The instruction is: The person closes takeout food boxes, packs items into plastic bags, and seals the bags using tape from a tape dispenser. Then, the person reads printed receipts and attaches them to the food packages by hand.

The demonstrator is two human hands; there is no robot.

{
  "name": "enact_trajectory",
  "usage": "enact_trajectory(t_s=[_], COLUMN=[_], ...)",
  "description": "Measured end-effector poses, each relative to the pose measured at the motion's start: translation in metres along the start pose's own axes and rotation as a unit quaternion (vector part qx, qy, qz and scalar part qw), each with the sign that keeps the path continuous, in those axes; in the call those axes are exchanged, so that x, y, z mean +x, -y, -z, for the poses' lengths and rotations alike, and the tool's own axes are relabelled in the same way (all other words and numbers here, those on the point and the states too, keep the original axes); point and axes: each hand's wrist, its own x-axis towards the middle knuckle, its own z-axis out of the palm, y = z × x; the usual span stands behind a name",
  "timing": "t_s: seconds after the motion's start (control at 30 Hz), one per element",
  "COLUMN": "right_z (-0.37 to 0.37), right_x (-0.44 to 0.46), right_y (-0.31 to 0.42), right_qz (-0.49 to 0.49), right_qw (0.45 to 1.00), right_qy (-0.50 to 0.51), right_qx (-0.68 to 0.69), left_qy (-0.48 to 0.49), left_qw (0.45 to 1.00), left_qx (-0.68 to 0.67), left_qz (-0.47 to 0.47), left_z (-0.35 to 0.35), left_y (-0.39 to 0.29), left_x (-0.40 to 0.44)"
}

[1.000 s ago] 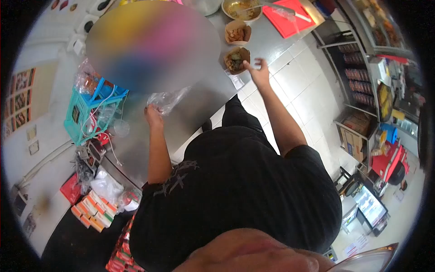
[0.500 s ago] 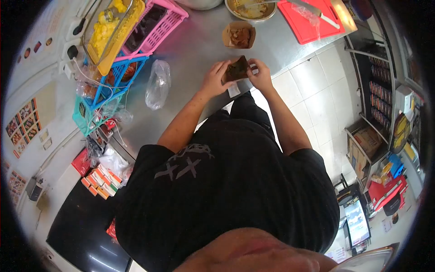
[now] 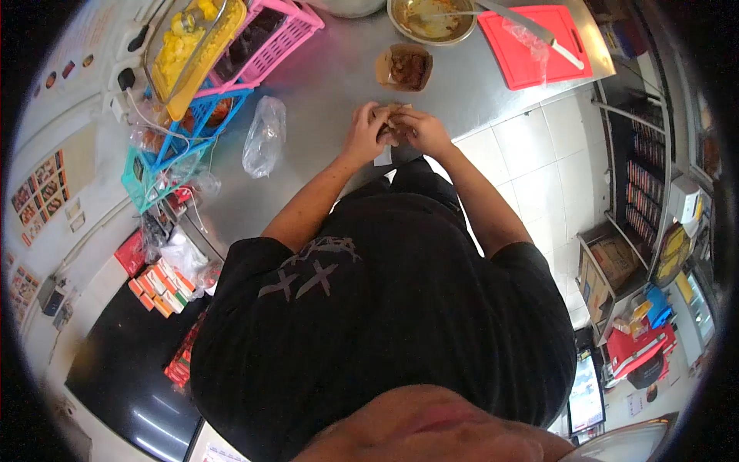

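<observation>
- Steadying a brown box between both hands, we have it by the near edge of the metal counter; whether its base touches the surface, we cannot tell.
- We judge it light, thin card: stiff at the folds, easily dented mid-wall, perhaps slick if grease reaches the outside. Opposite sides, close to the corners, seem the best place to hold.
- Our left hand curls partway closed around its left side; our right hand bends its fingers over the top and right. Together they hide what is inside.
- Just beyond, we see an open box of browned food.
- Farther out sit a metal bowl, a red cutting board with a knife across it, and, leftward, a clear plastic bag.
</observation>
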Motion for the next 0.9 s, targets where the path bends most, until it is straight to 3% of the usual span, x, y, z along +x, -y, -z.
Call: enact_trajectory(t_s=[0.13, 0.23, 0.27, 0.37, 0.57, 0.67, 0.77, 0.9], right_z=[-0.012, -0.014, -0.015, -0.022, -0.020, -0.034, -0.036, -0.035], right_x=[0.015, 0.020, 0.019, 0.019, 0.023, 0.025, 0.027, 0.027], right_y=[-0.004, 0.000, 0.000, -0.006, -0.005, -0.012, -0.007, -0.001], right_qz=[-0.061, -0.104, -0.117, -0.115, -0.146, -0.165, -0.143, -0.146], right_qw=[0.997, 0.992, 0.991, 0.990, 0.986, 0.983, 0.988, 0.988], right_qy=[-0.014, -0.036, -0.037, -0.047, 0.011, 0.023, 0.032, 0.046], right_qx=[0.044, 0.058, 0.057, 0.063, 0.083, 0.078, 0.050, 0.038], left_qy=[-0.070, -0.011, -0.058, -0.074, -0.026, 0.010, 0.031, 0.017], left_qw=[0.977, 0.965, 0.987, 0.989, 0.985, 0.963, 0.970, 0.963], left_qx=[-0.025, -0.150, -0.085, -0.058, -0.046, -0.126, -0.078, -0.117], left_qz=[0.200, 0.215, 0.120, 0.115, 0.165, 0.240, 0.228, 0.244], left_z=[-0.007, -0.005, -0.008, -0.012, -0.008, -0.014, -0.014, -0.014], left_y=[-0.012, -0.014, -0.009, -0.001, -0.005, 0.000, 0.006, 0.006], left_x=[-0.011, -0.015, -0.017, -0.016, -0.006, -0.007, -0.010, -0.013])
